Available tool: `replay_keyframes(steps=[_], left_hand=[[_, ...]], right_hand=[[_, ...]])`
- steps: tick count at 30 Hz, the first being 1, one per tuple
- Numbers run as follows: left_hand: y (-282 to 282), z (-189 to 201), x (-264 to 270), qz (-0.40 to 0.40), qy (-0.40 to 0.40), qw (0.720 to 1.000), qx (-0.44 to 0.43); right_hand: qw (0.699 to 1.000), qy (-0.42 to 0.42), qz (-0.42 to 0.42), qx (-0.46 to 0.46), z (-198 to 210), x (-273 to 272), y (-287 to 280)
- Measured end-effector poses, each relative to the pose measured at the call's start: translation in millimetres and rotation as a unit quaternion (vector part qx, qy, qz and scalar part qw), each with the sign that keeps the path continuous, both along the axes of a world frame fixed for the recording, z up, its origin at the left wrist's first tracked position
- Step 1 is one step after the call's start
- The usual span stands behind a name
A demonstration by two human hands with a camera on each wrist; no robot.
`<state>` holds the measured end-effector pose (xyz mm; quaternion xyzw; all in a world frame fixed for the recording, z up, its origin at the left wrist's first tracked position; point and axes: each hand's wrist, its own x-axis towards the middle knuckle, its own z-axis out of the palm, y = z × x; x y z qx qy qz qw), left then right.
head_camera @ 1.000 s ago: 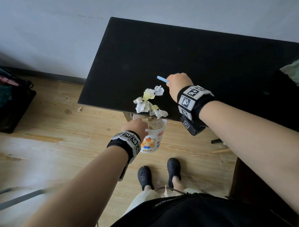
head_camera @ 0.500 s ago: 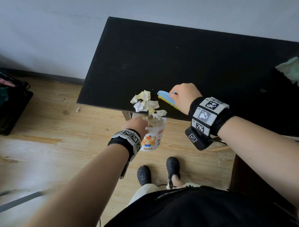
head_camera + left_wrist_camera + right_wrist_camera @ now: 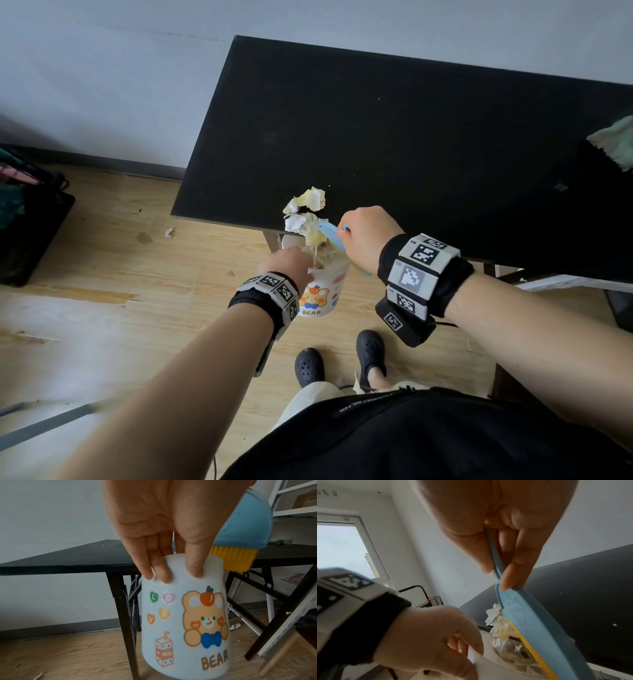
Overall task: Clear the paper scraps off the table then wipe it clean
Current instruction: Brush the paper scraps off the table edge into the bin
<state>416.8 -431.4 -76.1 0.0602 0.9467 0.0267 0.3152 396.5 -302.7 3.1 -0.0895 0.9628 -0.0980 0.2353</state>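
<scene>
Pinching a blue brush [image 3: 522,616] in right hand [image 3: 368,236] fingers [image 3: 513,574], pressing paper scraps [image 3: 305,214] at the black surface [image 3: 411,144] edge; left hand [image 3: 287,265] fingers [image 3: 161,573] gripping the bear cup [image 3: 185,622] just below.

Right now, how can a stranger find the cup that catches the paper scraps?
Find the black table and follow its near edge to the left corner. Just below that edge, the left hand holds a white cup. It alone has a cartoon bear and the word BEAR.
</scene>
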Motion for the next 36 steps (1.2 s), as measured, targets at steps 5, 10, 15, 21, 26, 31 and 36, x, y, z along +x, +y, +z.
replay_keyframes(steps=[5,10,15,21,26,31,36], left_hand=[[-2,1,0,0.002,0.004,1.000,0.008],[-6,-1,1,0.012,0.002,1.000,0.012],[-11,-2,0,0.015,0.007,1.000,0.008],[-17,-2,-2,0.023,0.004,1.000,0.006],[-25,-2,-3,0.044,0.003,0.999,0.017],[-29,-3,-7,0.038,0.004,0.999,0.005],[-31,-5,-11,0.035,0.003,0.999,0.002]], right_hand=[[0.995,0.052,-0.054,-0.064,22,-8,11],[0.996,0.079,-0.042,0.019,14,-37,5],[0.997,0.041,0.019,0.067,-9,-29,-13],[0.999,0.017,0.033,0.017,-4,-15,-16],[0.996,0.093,-0.014,-0.003,20,-38,-4],[0.994,0.058,-0.057,0.073,3,-86,-7],[0.995,0.011,0.035,0.096,-19,-88,-36]])
